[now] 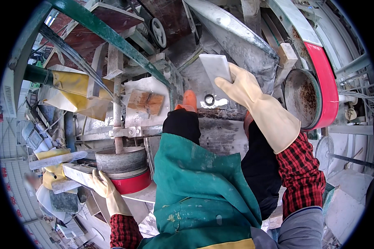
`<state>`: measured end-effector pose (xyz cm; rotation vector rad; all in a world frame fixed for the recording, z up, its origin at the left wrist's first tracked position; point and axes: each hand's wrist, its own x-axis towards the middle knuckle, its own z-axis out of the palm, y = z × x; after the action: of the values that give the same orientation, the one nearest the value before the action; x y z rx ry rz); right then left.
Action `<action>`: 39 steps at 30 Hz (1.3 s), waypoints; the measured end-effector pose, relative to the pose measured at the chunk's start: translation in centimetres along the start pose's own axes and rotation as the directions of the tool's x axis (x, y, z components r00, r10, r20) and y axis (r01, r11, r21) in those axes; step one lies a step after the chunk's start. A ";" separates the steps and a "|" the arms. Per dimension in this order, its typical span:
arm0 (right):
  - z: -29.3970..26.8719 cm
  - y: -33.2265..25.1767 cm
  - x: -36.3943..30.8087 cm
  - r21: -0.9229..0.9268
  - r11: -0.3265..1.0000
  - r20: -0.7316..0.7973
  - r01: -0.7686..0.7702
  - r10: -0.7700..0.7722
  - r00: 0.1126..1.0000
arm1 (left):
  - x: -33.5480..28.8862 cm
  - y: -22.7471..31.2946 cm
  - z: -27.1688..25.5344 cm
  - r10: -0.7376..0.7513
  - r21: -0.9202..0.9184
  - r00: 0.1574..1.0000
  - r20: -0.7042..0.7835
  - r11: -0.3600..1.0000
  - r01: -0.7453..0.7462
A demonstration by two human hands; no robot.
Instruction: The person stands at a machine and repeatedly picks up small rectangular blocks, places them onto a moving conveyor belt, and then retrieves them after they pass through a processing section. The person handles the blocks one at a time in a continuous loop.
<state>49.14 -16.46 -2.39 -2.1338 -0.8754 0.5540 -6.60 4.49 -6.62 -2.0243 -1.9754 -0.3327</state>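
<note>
My right hand (253,93), in a cream rubber glove, is closed on a white rectangular tile (214,68). It holds the tile by its right edge, tilted, above the grey floor and ahead of my boots. At the lower left my left hand (106,191), gloved alike, lies against the near end of a long pale slab (79,175). Its fingers are stretched out and slightly apart; the thumb is hard to make out. Just right of that hand stands a grey drum (121,162) with a red band (131,183) around its lower part.
A large wheel (299,99) with a red belt (325,83) stands at right. A green metal bar (112,39) slants across the upper left. A wooden block (145,102) lies near an orange boot (190,99). A dark ring (209,99) sits on the floor; a grey trough (237,37) is beyond.
</note>
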 end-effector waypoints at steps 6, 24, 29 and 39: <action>0.1 0.1 0.0 -0.022 1.000 -0.013 0.016 -0.016 1.000 | -0.6 0.6 -0.4 0.025 -0.005 0.999 -0.027 1.000 -0.025; 0.2 -0.1 0.0 -0.010 1.000 -0.009 0.002 -0.002 1.000 | -2.2 1.2 -1.0 0.097 0.005 0.993 -0.059 0.995 -0.097; 0.1 1.9 0.4 0.148 0.980 -0.116 0.135 -0.119 0.986 | -0.7 -1.2 -1.0 0.162 -0.184 0.979 0.125 0.973 -0.137; -15.6 9.8 1.1 0.781 0.572 -0.590 0.250 0.545 0.596 | -0.7 -0.4 -2.8 0.064 -0.822 0.953 0.296 0.525 0.220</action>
<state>63.55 -27.85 -0.38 -1.2889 0.1699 -0.0185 -6.90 2.78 -4.23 -2.6537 -2.3546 -1.3469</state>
